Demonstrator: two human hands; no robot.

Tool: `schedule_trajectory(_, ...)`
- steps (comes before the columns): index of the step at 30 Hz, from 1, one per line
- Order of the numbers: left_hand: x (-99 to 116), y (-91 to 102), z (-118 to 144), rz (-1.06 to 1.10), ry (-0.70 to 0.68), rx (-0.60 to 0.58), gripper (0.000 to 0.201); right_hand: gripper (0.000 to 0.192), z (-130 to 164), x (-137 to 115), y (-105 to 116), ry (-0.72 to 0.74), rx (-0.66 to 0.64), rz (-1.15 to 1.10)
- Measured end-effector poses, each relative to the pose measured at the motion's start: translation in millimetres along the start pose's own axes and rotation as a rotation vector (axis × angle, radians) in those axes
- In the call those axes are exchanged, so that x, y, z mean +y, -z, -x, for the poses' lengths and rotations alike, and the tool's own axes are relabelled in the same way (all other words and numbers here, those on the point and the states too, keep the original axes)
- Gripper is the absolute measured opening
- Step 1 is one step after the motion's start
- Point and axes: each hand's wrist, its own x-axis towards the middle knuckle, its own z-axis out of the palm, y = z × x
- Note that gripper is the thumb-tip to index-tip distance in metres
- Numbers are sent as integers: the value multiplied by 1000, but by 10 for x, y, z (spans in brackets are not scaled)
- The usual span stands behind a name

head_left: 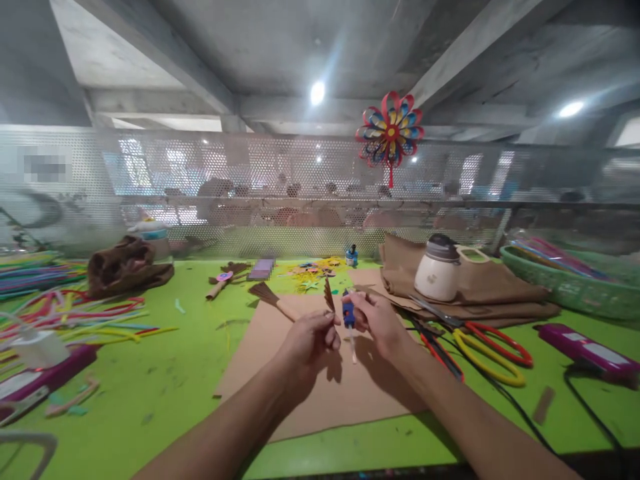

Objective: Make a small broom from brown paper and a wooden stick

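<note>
My left hand [307,343] pinches a small fringed strip of brown paper [329,295] that stands up from the fingertips. Close beside it, my right hand [381,321] grips a small blue hot glue gun [349,312], its pale glue stick [354,347] poking out toward me. Both hands are above a sheet of brown cardboard [300,410]. A rolled brown paper piece with a fanned, cut end [267,295] lies on the cardboard behind my left hand. Farther back is a similar paper piece with a pink and blue shape on it [216,288].
Right of the cardboard lie scissors with red and yellow handles [490,353], orange-black pliers [440,353] and a purple power strip [590,350] with cable. A white jug [437,270] stands on folded brown material [480,280]. Coloured pipe cleaners [115,310] spread at left.
</note>
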Motion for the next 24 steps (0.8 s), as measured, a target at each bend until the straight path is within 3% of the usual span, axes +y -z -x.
schedule_trajectory(17,32,-40,70,5,129,-239,16,31,74,-117,-9,76,-117,80)
schedule_trajectory(24,65,-85,157,52,176,-292,14,35,87,-112,-12,77,-93,35)
